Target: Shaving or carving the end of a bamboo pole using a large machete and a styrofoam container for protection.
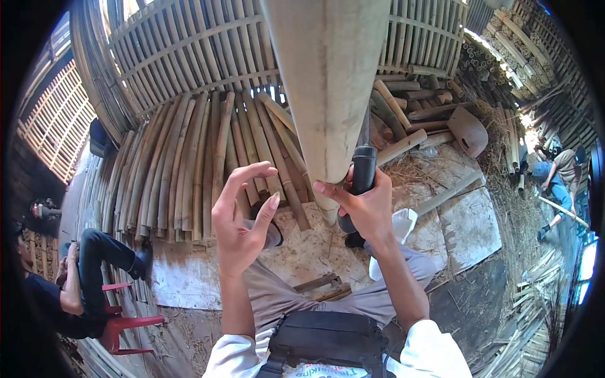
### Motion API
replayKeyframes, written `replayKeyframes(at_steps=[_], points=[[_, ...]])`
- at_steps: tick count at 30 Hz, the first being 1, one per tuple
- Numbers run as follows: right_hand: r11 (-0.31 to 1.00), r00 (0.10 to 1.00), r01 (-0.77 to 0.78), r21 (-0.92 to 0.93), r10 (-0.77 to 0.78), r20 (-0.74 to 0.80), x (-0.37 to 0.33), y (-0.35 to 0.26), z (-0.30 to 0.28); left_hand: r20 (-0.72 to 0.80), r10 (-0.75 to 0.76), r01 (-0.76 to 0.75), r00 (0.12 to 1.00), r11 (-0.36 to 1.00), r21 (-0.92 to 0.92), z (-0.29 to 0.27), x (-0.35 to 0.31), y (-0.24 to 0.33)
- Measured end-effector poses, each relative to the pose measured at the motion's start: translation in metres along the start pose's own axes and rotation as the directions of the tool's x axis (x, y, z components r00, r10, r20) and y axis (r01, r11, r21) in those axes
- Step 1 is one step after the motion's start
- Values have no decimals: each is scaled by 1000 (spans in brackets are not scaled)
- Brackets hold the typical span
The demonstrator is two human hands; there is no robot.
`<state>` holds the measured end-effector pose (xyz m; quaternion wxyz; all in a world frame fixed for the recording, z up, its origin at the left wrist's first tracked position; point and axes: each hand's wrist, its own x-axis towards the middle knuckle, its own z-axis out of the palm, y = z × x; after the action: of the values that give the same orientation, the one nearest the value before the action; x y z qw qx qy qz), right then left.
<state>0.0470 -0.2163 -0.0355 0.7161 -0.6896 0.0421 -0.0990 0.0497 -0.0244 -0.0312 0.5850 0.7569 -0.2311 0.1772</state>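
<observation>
A thick pale bamboo pole stands nearly upright in front of me, its lower end between my feet. Just to the right of its lower part, my right hand is closed round the black handle of a tool. A thin greyish strip, perhaps its blade, runs up from the handle along the pole; most of it is hidden. My right thumb points toward the pole. My left hand is raised to the left of the pole, fingers curved and apart, holding nothing and not touching the bamboo.
Many cut bamboo poles lean in a row at the back left. More bamboo pieces lie piled at the back right, near a brown curved sheet. A person sits on a red chair at left; another person works far right.
</observation>
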Motion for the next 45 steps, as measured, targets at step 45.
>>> replayKeyframes(at_steps=[45], points=[[857, 898, -335, 391, 165, 407, -85, -23, -27, -365, -164, 214, 916, 972, 100, 137, -31, -166]])
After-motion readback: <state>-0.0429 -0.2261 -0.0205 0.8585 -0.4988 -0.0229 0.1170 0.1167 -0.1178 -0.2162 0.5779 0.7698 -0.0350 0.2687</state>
